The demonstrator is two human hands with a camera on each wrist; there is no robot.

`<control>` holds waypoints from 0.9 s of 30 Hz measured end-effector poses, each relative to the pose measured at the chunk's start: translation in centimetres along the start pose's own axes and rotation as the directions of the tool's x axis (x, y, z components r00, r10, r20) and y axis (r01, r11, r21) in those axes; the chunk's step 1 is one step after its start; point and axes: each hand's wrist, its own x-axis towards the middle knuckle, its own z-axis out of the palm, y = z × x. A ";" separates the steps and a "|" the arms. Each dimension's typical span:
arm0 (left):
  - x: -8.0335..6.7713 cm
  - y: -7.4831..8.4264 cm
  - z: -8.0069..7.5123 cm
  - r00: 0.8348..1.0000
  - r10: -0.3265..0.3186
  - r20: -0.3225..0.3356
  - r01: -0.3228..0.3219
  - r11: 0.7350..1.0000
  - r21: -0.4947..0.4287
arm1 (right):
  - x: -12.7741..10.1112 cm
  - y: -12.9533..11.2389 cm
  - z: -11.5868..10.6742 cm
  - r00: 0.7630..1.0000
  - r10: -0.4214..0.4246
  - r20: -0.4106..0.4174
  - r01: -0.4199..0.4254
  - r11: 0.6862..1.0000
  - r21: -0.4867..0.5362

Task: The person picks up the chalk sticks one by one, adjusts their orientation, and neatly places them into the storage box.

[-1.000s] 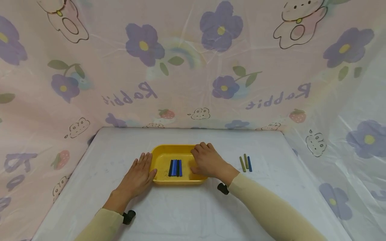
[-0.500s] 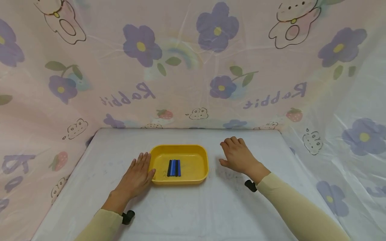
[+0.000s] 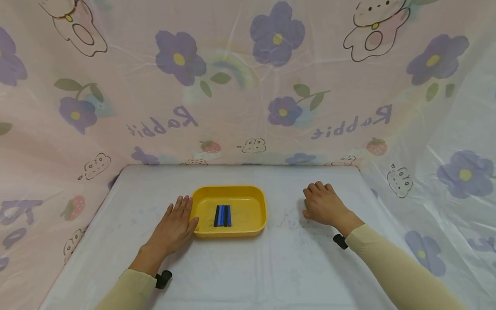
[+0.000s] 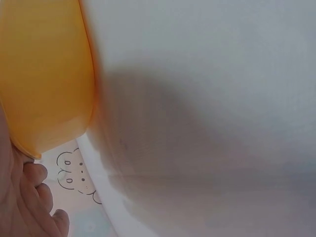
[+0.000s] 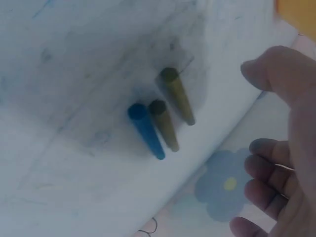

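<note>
1. Head view: the left hand (image 3: 174,224) lies flat, its fingers straight and its thumb spread, against the left end of the yellow tray (image 3: 248,211); the hand touches the rim without gripping it. Blue and black sticks (image 3: 222,215) lie side by side in the tray, left of its middle and near the left thumb. The right hand (image 3: 324,204) is well apart from the tray, over the right part of the white tabletop (image 3: 232,267), its fingers bent loosely downward; what lies under them is hidden here.

2. Left wrist view: the tray's yellow outer wall fills the upper left corner, and the left hand's fingers, seen at the lower left, lie against its edge.

3. Right wrist view: the right hand's thumb and loosely curved fingers stand wide apart and hold nothing. Beside them on the tabletop lie a blue stick (image 5: 147,130), an olive stick (image 5: 164,125) just beside it, and a second olive stick (image 5: 178,95) nearest the thumb, clear of it. A yellow corner of the tray shows beyond the thumb.
</note>
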 end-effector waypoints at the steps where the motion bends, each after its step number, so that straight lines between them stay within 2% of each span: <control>1: 0.0 0.0 0.0 1.000 0.000 0.000 0.000 1.000 -0.003 | -0.1 0.2 0.1 1.000 0.003 0.014 -0.003 1.000 0.006; 13: 0.0 -0.3 0.3 1.000 -0.005 0.008 0.005 1.000 -0.026 | -0.6 1.6 0.5 0.992 -0.006 0.129 -0.003 0.998 0.065; 27: 0.1 -0.2 0.3 1.000 -0.009 0.009 0.009 1.000 -0.022 | 0.2 2.0 1.9 0.970 -0.005 0.244 -0.015 0.997 0.082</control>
